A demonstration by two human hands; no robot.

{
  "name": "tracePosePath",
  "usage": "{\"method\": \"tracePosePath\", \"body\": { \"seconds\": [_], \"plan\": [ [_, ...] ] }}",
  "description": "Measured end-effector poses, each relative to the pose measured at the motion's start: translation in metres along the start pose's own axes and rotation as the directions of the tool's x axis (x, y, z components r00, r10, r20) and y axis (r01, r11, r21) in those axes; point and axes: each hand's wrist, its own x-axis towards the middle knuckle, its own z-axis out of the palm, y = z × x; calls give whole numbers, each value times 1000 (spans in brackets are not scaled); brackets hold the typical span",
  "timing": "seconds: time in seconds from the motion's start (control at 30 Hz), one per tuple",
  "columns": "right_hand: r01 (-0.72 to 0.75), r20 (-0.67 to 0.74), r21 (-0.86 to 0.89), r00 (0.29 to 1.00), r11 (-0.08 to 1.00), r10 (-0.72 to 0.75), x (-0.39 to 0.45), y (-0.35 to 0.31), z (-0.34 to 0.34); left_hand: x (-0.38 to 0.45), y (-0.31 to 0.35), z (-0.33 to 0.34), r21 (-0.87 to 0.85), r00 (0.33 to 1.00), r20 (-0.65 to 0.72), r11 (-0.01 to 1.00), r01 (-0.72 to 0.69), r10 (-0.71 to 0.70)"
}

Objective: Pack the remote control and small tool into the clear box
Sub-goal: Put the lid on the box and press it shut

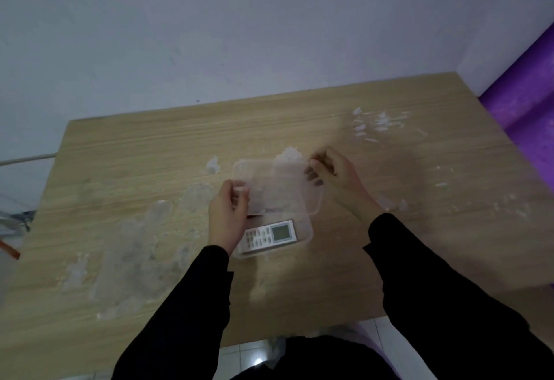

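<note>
A white remote control [268,236] with a small screen lies flat in the clear box [307,234] on the wooden table [150,154]. Both hands hold a clear plastic lid [278,187], tilted above the far part of the box. My left hand [229,214] grips the lid's left edge and my right hand [329,175] pinches its far right corner. A thin red sliver [254,215], perhaps the small tool, shows under the lid beside my left hand; most of it is hidden.
White residue patches and scraps [377,123] are stuck over the table. A purple roll [527,85] leans at the right. A wall stands behind the table. An orange object [9,249] and a cable sit off the left edge.
</note>
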Motion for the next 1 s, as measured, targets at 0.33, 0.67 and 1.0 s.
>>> {"method": "tracePosePath", "body": {
  "seconds": [0.33, 0.67, 1.0],
  "plan": [
    [-337, -212, -138, 928, 931, 305, -17, 42, 39, -30, -34, -11, 118, 977, -89, 972, 203, -193],
    [-231, -201, -444, 967, 866, 155, -5, 70, 53, -44, -47, -4, 197, 968, -135, 951, 237, -213],
    [-189, -183, -458, 976, 869, 116, -29, 70, 53, -51, -55, 4, 74, 962, -109, 963, 258, -249]
  ]
}}
